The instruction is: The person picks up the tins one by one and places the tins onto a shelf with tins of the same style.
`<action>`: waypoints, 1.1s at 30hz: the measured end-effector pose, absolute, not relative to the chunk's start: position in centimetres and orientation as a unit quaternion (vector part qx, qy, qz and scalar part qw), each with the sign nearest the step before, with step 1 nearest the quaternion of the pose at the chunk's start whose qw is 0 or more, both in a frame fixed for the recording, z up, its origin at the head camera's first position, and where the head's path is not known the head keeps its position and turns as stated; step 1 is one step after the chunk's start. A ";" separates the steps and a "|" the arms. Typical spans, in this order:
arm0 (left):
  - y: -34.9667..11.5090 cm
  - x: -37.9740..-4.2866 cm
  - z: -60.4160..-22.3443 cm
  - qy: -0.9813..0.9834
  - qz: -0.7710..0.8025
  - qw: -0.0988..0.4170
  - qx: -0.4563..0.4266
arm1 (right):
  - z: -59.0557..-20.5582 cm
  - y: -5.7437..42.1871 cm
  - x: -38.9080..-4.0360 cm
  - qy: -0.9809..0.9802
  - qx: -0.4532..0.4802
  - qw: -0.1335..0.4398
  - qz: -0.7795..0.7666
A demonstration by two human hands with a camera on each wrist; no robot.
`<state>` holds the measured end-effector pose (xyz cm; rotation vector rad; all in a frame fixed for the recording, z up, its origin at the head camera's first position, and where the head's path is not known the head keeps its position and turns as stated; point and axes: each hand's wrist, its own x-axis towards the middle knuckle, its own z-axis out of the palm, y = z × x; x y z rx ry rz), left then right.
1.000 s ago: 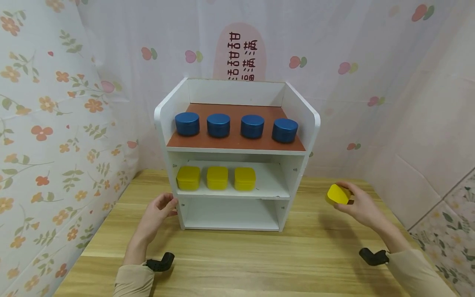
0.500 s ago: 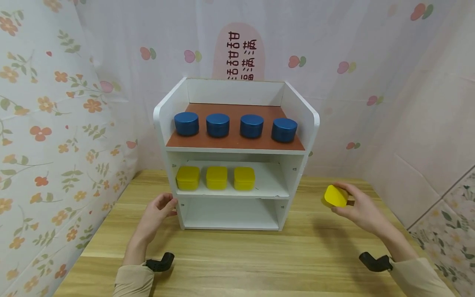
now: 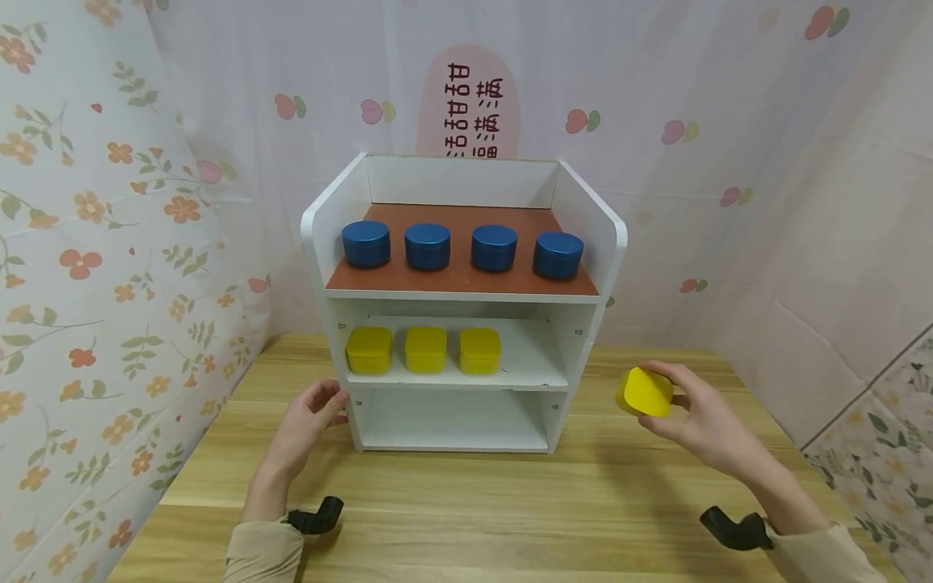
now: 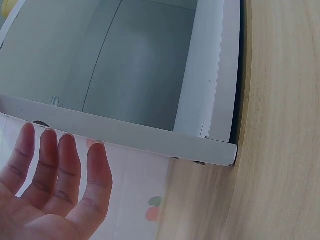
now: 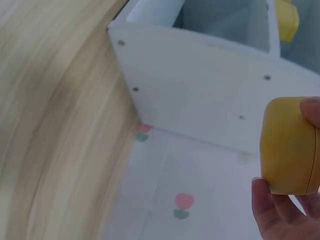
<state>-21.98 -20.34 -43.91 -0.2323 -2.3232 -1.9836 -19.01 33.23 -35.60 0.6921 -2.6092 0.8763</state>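
A yellow square box with rounded corners (image 3: 647, 393) is held up off the table in my right hand (image 3: 703, 421), pinched between thumb and fingers. The same hand (image 5: 285, 215) shows in the right wrist view, its fingers on the yellow box (image 5: 287, 147). My left hand (image 3: 309, 417) rests against the lower left side of a white shelf unit (image 3: 466, 297). In the left wrist view the fingers of that hand (image 4: 60, 200) lie loosely bent at the panel's edge. Three similar yellow boxes (image 3: 426, 350) stand in a row on the middle shelf, from its left end.
Several round blue tins (image 3: 428, 246) line the brown top shelf (image 3: 466, 282). The bottom shelf (image 3: 455, 419) lies below the yellow boxes. Wooden tabletop (image 3: 466, 518) extends in front, and patterned cloth (image 3: 656, 202) hangs behind and at both sides.
My right hand has moved a little left toward the shelf unit with the yellow box, which has turned slightly. The left hand has stayed in place.
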 end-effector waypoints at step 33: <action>-20.5 -22.1 -43.9 -0.756 -0.648 0.037 -0.083 | -34.0 25.0 -18.8 -0.881 0.328 0.154 0.304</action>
